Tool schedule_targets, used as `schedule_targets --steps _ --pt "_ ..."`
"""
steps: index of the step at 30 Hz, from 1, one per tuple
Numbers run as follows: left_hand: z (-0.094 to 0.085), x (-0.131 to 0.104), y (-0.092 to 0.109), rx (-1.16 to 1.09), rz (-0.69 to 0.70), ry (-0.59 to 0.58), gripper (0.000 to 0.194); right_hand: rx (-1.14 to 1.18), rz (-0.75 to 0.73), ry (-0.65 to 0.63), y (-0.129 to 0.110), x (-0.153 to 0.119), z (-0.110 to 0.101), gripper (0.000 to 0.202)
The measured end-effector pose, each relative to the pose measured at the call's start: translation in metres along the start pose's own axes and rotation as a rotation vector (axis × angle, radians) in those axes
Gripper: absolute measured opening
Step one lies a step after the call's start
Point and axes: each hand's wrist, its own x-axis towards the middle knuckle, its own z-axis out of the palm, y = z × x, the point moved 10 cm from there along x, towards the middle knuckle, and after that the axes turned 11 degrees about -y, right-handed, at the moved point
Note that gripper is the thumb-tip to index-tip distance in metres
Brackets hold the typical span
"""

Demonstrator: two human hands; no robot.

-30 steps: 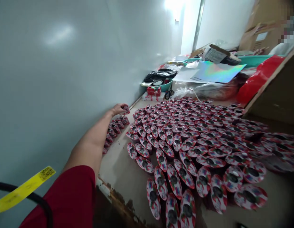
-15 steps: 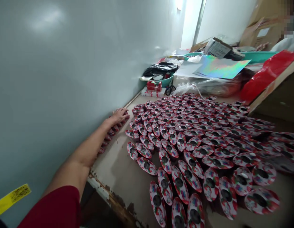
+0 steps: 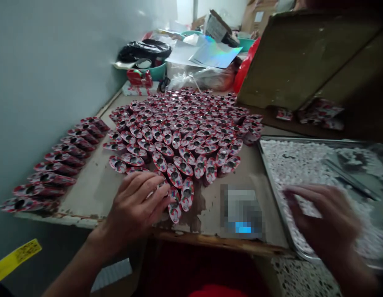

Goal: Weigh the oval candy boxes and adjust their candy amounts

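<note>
The left hand [image 3: 138, 200] is bending over red-and-pink, oval-topped packs [image 3: 187, 194] standing on the pale worktop [image 3: 89, 181], seemingly picking one, calling for a light pinch, its grip unclear, while the blurred right hand [image 3: 329, 220] is hovering half-open above a silver metal tray [image 3: 308, 140].

On the head feed I'm seeing the left hand [image 3: 138, 202] curving over the nearest of the oval-topped containers [image 3: 176, 141], while the blurred right hand [image 3: 330, 218] is hovering above a tray [image 3: 302, 140] of white pieces [image 3: 294, 161].
</note>
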Motion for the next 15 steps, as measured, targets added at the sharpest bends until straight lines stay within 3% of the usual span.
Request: schedule_targets --steps 3,6,9,12,15 --pt "0.006 -0.025 0.025 -0.005 -0.051 0.079 0.030 0.100 -0.217 -0.210 -0.045 0.031 0.053 0.025" --pt "0.007 -0.050 0.024 0.010 -0.135 0.111 0.034 -0.050 -0.351 -0.381 -0.078 0.067 0.101 0.024" --pt "0.000 -0.079 0.020 0.069 -0.196 0.137 0.035 -0.191 -0.462 -0.479 -0.090 0.088 0.133 0.011" --pt "-0.008 -0.109 0.015 0.099 -0.277 0.174 0.032 -0.246 -0.525 -0.524 -0.098 0.093 0.140 0.014" --pt "-0.002 -0.126 0.009 0.047 -0.372 0.201 0.047 -0.194 -0.610 -0.523 -0.118 0.081 0.112 0.016"
